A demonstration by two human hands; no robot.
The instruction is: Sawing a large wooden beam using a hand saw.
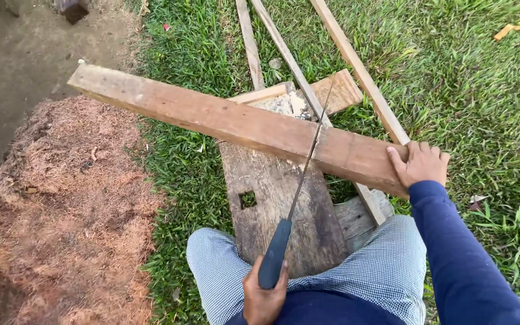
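A long thick wooden beam (pixel 212 117) lies slantwise across an old grey board (pixel 266 180) that has a square hole in it. A hand saw (pixel 301 177) with a thin blade and a dark handle crosses the beam, its blade set in the beam's top face right of the middle. My left hand (pixel 264 298) grips the saw's handle near the bottom of the view. My right hand (pixel 421 164), in a blue sleeve, presses down on the beam's right end. My legs in checked trousers (pixel 386 265) straddle the grey board.
Three thin wooden slats (pixel 356 66) run away over the grass (pixel 470 90) behind the beam. A reddish pile of sawdust and fibre (pixel 73 198) fills the left side. Bare dirt (pixel 19 54) lies at the top left. A short plank end (pixel 341 90) rests under the slats.
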